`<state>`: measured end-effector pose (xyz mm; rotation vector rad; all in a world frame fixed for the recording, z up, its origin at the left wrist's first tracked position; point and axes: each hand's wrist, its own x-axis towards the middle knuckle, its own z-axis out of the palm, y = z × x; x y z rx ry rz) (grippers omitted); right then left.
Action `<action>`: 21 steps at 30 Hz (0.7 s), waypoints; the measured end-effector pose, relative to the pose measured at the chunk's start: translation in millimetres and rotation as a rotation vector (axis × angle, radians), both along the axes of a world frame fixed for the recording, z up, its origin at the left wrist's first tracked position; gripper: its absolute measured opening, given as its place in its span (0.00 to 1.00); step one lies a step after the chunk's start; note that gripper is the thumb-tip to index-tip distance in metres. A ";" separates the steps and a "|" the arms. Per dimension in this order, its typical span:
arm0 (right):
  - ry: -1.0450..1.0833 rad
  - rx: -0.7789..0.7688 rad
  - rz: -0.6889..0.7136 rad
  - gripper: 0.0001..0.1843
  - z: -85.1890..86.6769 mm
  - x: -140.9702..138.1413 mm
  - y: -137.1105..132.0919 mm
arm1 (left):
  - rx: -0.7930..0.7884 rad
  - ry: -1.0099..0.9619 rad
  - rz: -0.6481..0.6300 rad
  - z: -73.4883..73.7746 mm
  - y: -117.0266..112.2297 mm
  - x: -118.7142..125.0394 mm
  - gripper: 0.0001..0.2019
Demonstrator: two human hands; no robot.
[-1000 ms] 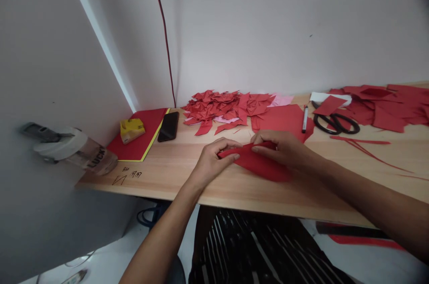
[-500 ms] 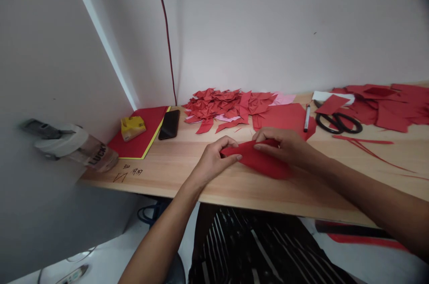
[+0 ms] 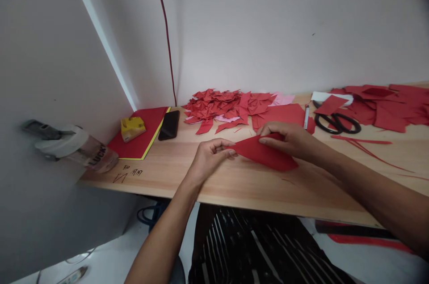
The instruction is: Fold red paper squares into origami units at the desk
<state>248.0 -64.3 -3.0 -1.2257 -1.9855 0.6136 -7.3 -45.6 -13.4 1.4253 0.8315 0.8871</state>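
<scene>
A piece of red paper (image 3: 268,152) is held between my two hands, just above the front part of the wooden table (image 3: 161,176). My left hand (image 3: 211,158) pinches its pointed left corner between thumb and fingers. On the upper edge, my right hand (image 3: 284,138) grips the paper, its thumb lying on the near face. Behind my hands lies a heap of folded red paper pieces (image 3: 217,107), with a larger flat red sheet (image 3: 281,115) beside it.
To the right are a marker (image 3: 306,117), black-handled scissors (image 3: 338,123), thin red paper strips (image 3: 362,141) and a pile of red paper (image 3: 395,107). Leftward sit a phone (image 3: 169,125), a yellow box (image 3: 132,129) on a red sheet (image 3: 115,147), and a bottle (image 3: 80,147).
The left hand has shifted slightly left and down to the paper's corner. The right hand has moved slightly up and right, and more of the paper's face shows.
</scene>
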 end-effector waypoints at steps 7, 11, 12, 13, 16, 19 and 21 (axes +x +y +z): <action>0.007 -0.021 0.027 0.13 -3.1 5.8 1.9 | 0.014 -0.020 0.047 0.0 -1.1 1.9 0.07; -0.003 -0.007 0.030 0.12 -2.8 6.8 2.3 | 0.021 -0.012 0.051 0.5 -1.6 2.3 0.07; -0.006 -0.006 0.031 0.12 -2.4 6.9 2.3 | 0.024 -0.011 0.051 0.7 -1.8 2.4 0.07; -0.007 -0.005 0.034 0.12 -1.9 7.1 2.3 | 0.027 -0.012 0.051 0.8 -2.1 2.7 0.07; -0.009 -0.006 0.043 0.12 -1.0 7.0 2.2 | 0.041 -0.017 0.055 1.2 -3.2 3.7 0.07; -0.001 0.000 0.044 0.12 -1.5 6.1 2.8 | 0.058 -0.034 0.064 1.9 -4.2 5.0 0.07; 0.003 0.007 0.052 0.12 -2.3 5.6 3.4 | 0.061 -0.062 0.062 2.8 -4.3 5.6 0.07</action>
